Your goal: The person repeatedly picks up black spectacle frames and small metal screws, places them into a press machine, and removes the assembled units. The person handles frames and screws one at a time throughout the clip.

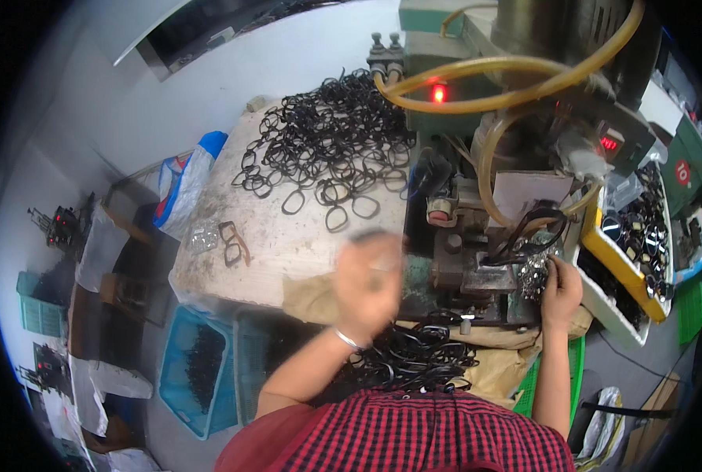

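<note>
My left hand (371, 283), smeared by motion, is over the front right edge of the white work board (264, 271). A dark curved shape shows at its fingertips, too blurred to name. My right hand (562, 293) is closed, thumb and fingers together, beside a heap of small shiny metal bits (533, 267); what it pinches, if anything, is hidden. Between the hands stands the machine's metal fixture (477, 263), with a black looped strip (533, 228) on its right side. A large heap of thin black loops (335, 134) covers the board's far part.
More black loops (418, 354) lie on brown paper near my body. A yellow hose (492, 98) arches over the machine. An eyeglass frame (231, 244) rests on the board's left. Blue baskets (198, 370) stand lower left, a tray of dark parts (630, 244) at right.
</note>
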Tool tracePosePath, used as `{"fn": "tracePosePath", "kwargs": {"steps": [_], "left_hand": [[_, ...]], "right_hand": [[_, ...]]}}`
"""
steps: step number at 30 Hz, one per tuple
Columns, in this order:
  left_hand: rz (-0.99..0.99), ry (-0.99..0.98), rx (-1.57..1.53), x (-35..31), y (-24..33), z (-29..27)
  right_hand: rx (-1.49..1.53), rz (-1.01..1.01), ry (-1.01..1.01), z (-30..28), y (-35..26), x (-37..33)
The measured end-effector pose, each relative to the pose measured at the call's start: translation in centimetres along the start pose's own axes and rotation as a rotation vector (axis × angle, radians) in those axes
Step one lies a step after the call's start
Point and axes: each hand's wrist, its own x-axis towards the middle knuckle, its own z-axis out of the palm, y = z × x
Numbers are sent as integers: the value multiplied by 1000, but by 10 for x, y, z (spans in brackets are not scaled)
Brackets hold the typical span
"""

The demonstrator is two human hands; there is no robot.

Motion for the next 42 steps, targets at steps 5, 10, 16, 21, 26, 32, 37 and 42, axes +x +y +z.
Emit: {"fn": "tracePosePath", "kwargs": {"steps": [5, 10, 16, 21, 26, 32, 37, 42], "left_hand": [[92, -67, 363, 78, -124, 24], [67, -348, 656, 107, -189, 106], [-156, -485, 844, 74, -227, 117], [-108, 101, 180, 59, -220, 43], [-583, 147, -139, 45, -253, -15], [118, -126, 835, 19, -183, -1], [71, -207, 929, 20, -145, -13], [-430, 63, 159, 30, -170, -21]], "right_hand": [[48, 163, -86, -21, -13, -5], [177, 221, -135, -3, -36, 13], [208, 385, -99, -15, -34, 6], [312, 456, -33, -47, -15, -23], [448, 172, -154, -46, -77, 22], [984, 415, -136, 4, -107, 25], [1109, 533, -183, 5, -112, 28], [1270, 676, -133, -2, -142, 33]]}}
